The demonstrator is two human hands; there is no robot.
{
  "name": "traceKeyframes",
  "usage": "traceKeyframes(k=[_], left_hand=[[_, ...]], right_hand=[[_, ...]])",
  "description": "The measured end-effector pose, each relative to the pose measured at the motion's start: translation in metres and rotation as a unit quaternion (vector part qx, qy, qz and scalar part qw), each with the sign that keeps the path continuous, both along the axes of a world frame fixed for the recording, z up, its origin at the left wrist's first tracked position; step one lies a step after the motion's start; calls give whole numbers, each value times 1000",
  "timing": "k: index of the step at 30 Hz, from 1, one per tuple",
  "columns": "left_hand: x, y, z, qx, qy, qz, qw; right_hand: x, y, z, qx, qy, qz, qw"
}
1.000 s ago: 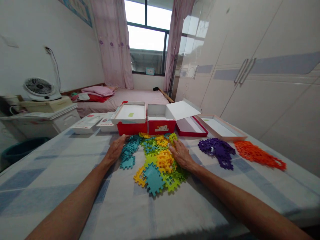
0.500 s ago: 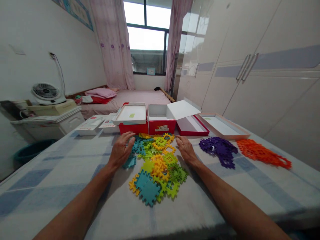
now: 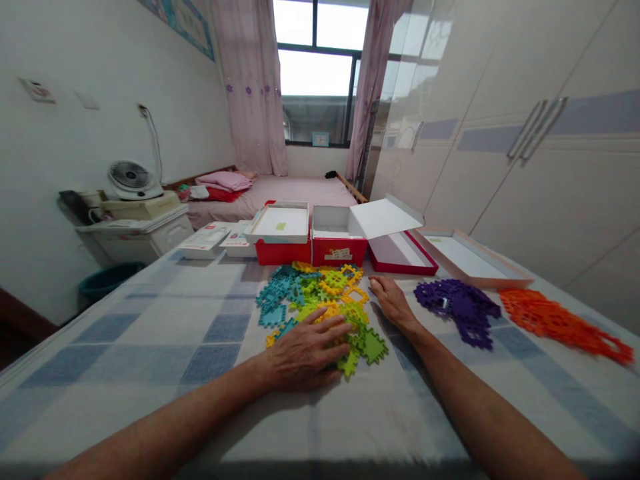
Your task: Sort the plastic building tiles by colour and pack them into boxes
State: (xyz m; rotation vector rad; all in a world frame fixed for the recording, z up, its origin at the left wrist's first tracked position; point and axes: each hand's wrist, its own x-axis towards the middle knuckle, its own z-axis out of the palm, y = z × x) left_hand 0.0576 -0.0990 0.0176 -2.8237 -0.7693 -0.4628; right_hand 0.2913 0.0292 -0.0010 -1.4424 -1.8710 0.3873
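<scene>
My left hand [image 3: 311,348] lies flat with its fingers stretched over the near part of a mixed pile of plastic interlocking pieces, covering some of them. Teal pieces [image 3: 286,288] make up the pile's left side. Yellow pieces [image 3: 354,295] show through the middle and far side, and green pieces [image 3: 373,345] sit at the near right. Beside the pile's right edge, my right hand [image 3: 391,300] rests on the cloth, fingers extended and loosely curved, holding nothing that I can see. Purple pieces [image 3: 457,308] lie in a heap to its right.
Orange pieces [image 3: 560,320] are heaped at the far right. Behind the pile stand a red box with a white tray [image 3: 280,227] on top, an open red box [image 3: 340,250], a shallow red box [image 3: 403,252] and a pale tray [image 3: 473,257]. White boxes [image 3: 205,240] stand at left.
My left hand has come back and right, from the pile's far left edge onto its near part. The near pieces are pushed away from me. My right hand stays beside the pile. The view has turned left.
</scene>
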Motion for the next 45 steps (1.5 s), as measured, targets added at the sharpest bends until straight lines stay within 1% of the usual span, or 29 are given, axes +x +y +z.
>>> traceKeyframes(k=[2,5,6,7,8,10,11,12,13,16,18,19,21,27,30,33,36,38,40,43,45], left_hand=[[-11,4,2,0,-8,23,1000],[-26,8,12,-22,-25,43,999],[-32,11,17,-35,-45,57,997],[-38,15,22,-46,-77,83,992],[-45,21,26,-55,-119,124,984],[-61,37,31,-64,-201,235,949],[-69,46,31,-69,-221,288,929],[-76,56,29,-83,-222,328,914],[-82,64,27,-109,-212,350,906],[-91,83,16,-198,-179,352,897],[-90,89,10,-228,-175,351,891],[-89,91,8,-230,-177,357,888],[-86,92,5,-212,-186,371,885],[-84,93,-4,-105,-199,378,898],[-84,91,-6,-85,-228,384,891],[-85,88,-5,-89,-275,395,872],[-88,87,0,-97,-339,411,841],[-90,86,4,-111,-397,416,810],[-91,85,9,-137,-468,402,775],[-91,82,14,-215,-584,341,704],[-89,78,16,-291,-645,287,646]], right_hand=[[0,0,-1,6,-4,6,1000],[-1,-1,0,6,-8,10,1000],[-1,-2,1,5,-8,13,1000],[-1,-2,2,3,-9,15,1000],[-1,-2,2,1,-10,16,1000],[-1,-2,2,-3,-14,14,1000],[0,-2,2,-4,-16,14,1000],[0,-2,1,-5,-18,13,1000],[0,-1,0,-4,-19,13,1000],[1,1,-4,8,-16,16,1000],[2,2,-6,16,-15,17,1000],[2,3,-6,17,-15,19,1000],[3,3,-7,16,-19,27,999],[5,2,-5,16,-35,45,998],[5,2,-4,12,-41,45,998],[6,2,-4,12,-46,48,998],[6,2,-5,15,-45,49,998],[6,2,-6,18,-43,50,998],[6,2,-6,22,-41,49,998],[6,2,-6,24,-38,50,998],[5,1,-5,22,-35,50,998]])
